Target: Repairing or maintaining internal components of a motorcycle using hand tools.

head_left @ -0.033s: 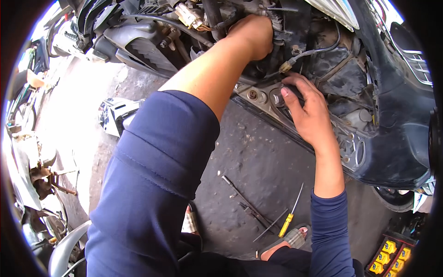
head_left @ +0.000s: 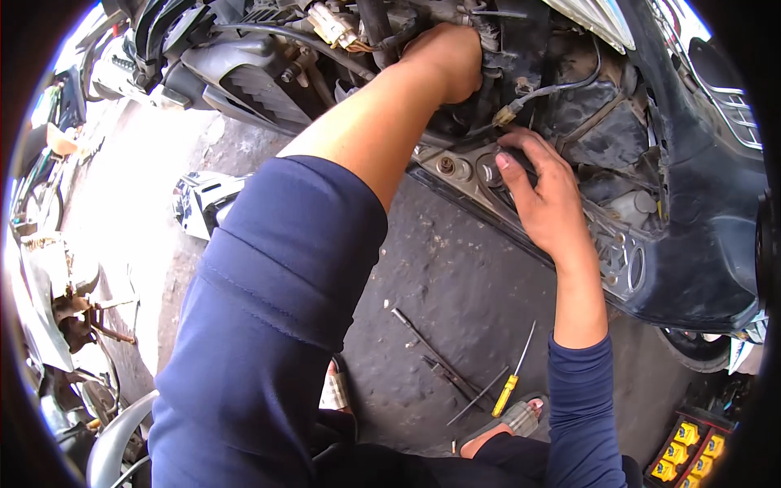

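While the scooter (head_left: 691, 252) is seen across the upper and right part of the view, its inner parts are exposed. The left hand (head_left: 450, 63) is pushed deep among them, knuckles bent; its fingers are hidden, so finger spread and any grip can't be made out. The pale connector (head_left: 506, 114), on a dark cable (head_left: 561, 87), is seen between the two hands, just above the right fingertips. The right hand (head_left: 547, 195) is placed over the metal frame (head_left: 482, 183), half curled, thumb parted from the fingers. A dark part is partly covered by it; whether that is gripped can't be made out. A bolt (head_left: 447, 167) is exposed on the frame, left of the right hand.

A white plug (head_left: 332, 28) with orange wires is seen left of the left hand, above the grey ribbed cover (head_left: 268, 89). Both forearms are sleeved in dark blue, sleeves pushed up.

Below, on the dark floor (head_left: 423, 252), a yellow-handled screwdriver (head_left: 504, 397) is laid beside dark rods (head_left: 425, 337), near the sandalled right foot (head_left: 521, 419). A silver-and-black part (head_left: 199, 203) is partly covered by the left sleeve. Yellow packs (head_left: 675, 453) are held in a red tray (head_left: 708, 420), lower right.
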`<state>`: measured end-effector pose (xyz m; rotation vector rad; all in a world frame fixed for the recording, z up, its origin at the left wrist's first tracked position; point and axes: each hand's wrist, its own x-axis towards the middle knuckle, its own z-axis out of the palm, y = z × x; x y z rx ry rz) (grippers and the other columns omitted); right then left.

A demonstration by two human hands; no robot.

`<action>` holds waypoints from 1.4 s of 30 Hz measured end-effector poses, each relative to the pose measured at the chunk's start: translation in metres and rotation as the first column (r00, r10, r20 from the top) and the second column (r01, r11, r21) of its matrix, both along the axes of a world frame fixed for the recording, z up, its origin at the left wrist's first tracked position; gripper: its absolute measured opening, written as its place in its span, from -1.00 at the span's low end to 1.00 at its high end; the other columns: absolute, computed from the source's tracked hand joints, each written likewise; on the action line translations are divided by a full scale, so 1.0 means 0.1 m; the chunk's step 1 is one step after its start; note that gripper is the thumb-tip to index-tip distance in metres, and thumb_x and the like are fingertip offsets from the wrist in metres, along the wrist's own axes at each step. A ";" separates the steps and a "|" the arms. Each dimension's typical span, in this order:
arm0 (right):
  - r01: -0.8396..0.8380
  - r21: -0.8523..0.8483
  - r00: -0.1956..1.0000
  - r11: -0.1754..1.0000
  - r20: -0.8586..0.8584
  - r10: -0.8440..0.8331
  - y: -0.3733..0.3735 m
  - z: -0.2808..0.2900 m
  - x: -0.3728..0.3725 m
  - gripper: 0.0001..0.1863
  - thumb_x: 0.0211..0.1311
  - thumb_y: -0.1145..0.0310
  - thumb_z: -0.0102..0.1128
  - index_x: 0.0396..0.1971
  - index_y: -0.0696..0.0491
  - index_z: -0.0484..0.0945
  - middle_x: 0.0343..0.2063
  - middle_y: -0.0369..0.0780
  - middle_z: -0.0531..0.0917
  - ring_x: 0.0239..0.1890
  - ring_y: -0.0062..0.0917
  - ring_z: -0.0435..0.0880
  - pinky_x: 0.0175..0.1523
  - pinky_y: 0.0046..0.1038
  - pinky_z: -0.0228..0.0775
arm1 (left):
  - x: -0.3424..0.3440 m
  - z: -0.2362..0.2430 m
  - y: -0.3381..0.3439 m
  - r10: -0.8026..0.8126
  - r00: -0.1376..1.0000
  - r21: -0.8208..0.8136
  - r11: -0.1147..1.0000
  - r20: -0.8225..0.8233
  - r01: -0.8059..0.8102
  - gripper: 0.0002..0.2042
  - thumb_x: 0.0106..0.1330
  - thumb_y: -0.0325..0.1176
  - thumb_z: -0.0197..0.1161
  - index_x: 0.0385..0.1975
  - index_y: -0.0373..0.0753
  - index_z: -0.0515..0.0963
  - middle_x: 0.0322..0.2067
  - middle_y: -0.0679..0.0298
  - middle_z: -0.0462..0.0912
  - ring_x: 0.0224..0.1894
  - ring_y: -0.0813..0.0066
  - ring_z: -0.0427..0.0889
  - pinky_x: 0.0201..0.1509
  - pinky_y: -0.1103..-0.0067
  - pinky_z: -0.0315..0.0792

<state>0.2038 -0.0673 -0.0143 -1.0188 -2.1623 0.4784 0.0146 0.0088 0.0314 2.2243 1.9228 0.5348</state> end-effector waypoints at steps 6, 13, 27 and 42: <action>0.033 -0.010 0.998 0.999 -0.050 -0.033 0.02 -0.08 0.00 -0.65 0.30 0.20 0.13 -0.21 0.24 0.52 -0.20 -0.04 0.60 -0.11 -0.15 0.58 0.01 -0.36 0.37 | 0.02 -0.05 0.00 -0.003 0.999 -0.001 1.000 0.050 0.003 -0.78 0.07 -0.46 0.21 -0.26 -0.29 0.65 -0.21 0.00 0.66 -0.12 0.08 0.65 -0.02 0.35 0.53; 0.031 -0.025 0.997 0.999 -0.065 -0.032 0.02 -0.06 -0.04 -0.65 0.31 0.21 0.12 -0.22 0.26 0.51 -0.22 -0.04 0.61 -0.13 -0.17 0.59 0.00 -0.39 0.38 | 0.02 -0.08 0.08 0.006 1.000 0.006 1.000 0.003 -0.006 -0.79 0.08 -0.46 0.21 -0.28 -0.30 0.65 -0.20 0.00 0.66 -0.10 0.07 0.65 -0.02 0.36 0.53; 0.030 -0.105 0.995 0.994 -0.095 -0.040 0.05 -0.01 -0.07 -0.66 0.33 0.21 0.09 -0.26 0.25 0.52 -0.29 -0.07 0.60 -0.23 -0.22 0.59 -0.05 -0.40 0.38 | -0.01 -0.17 0.14 -0.045 0.998 0.045 0.998 0.042 0.043 -0.79 0.07 -0.43 0.24 -0.27 -0.26 0.66 -0.19 0.00 0.66 -0.09 0.10 0.65 -0.01 0.37 0.53; 0.038 -0.089 0.988 0.995 -0.146 -0.051 0.10 -0.05 -0.11 -0.64 0.34 0.19 0.09 -0.31 0.26 0.53 -0.41 -0.06 0.61 -0.33 -0.32 0.58 -0.14 -0.44 0.38 | 0.05 -0.07 0.13 0.086 0.995 -0.011 0.996 0.058 -0.086 -0.86 0.04 -0.40 0.31 -0.44 -0.32 0.62 -0.32 -0.06 0.66 -0.17 0.04 0.67 -0.11 0.35 0.55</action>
